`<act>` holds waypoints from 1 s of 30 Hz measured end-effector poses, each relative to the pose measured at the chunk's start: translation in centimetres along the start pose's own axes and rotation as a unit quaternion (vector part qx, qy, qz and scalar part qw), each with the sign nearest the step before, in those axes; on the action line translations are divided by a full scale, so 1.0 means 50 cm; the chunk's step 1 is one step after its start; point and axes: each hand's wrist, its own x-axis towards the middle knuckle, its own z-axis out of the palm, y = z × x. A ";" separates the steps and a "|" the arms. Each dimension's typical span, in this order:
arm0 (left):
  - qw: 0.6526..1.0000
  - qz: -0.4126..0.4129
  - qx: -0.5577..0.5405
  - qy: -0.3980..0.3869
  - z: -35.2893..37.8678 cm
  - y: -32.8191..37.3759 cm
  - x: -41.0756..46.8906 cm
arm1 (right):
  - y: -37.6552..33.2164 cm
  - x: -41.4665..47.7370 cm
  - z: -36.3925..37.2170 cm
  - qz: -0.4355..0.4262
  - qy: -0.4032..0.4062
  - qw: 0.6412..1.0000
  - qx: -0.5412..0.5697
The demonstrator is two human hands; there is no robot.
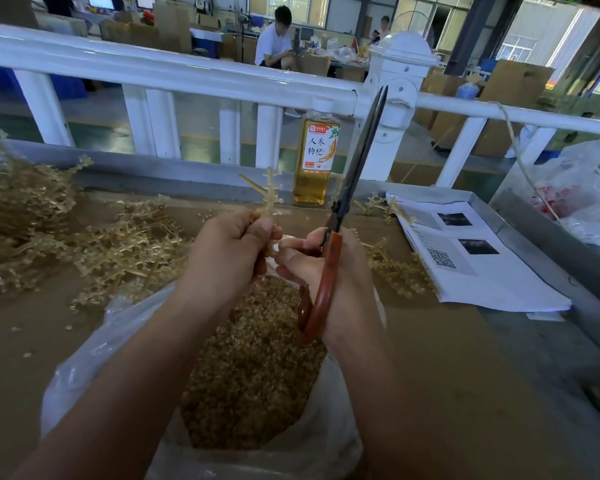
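My left hand (229,251) grips a translucent amber plastic sprue (270,192) that sticks up above its fingers. My right hand (329,268) holds a pair of scissors (354,181) by the red-brown handles (321,292). The dark blades are closed and point up and away. The fingertips of my right hand reach toward the bottom of the sprue by my left thumb. Both hands hover over an open clear plastic bag (84,368) filled with small amber cut pieces (257,368).
Heaps of amber sprues (94,251) cover the brown table at left, with more sprues (395,265) at right. A bottle of yellow drink (314,157) stands by the white railing (174,74). Printed papers (471,258) and a plastic bag (579,199) lie right. People sit beyond the railing.
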 end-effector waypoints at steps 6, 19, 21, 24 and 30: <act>0.991 0.067 0.116 -0.003 0.003 -0.002 -0.001 | 0.002 0.002 -0.007 -0.012 0.043 0.999 -0.021; 0.993 -0.028 -0.070 -0.094 -0.004 -0.003 -0.002 | -0.007 0.003 -0.010 -0.002 0.068 0.996 -0.055; 0.990 -0.035 -0.092 -0.098 -0.010 0.001 -0.001 | -0.006 0.004 -0.006 -0.004 0.075 0.994 -0.074; 0.994 -0.021 -0.078 -0.078 -0.012 0.003 -0.001 | -0.004 0.006 -0.001 -0.014 0.092 0.990 -0.103; 1.000 -0.003 -0.022 -0.021 0.003 0.000 -0.005 | 0.002 0.022 -0.002 -0.001 0.129 0.982 -0.138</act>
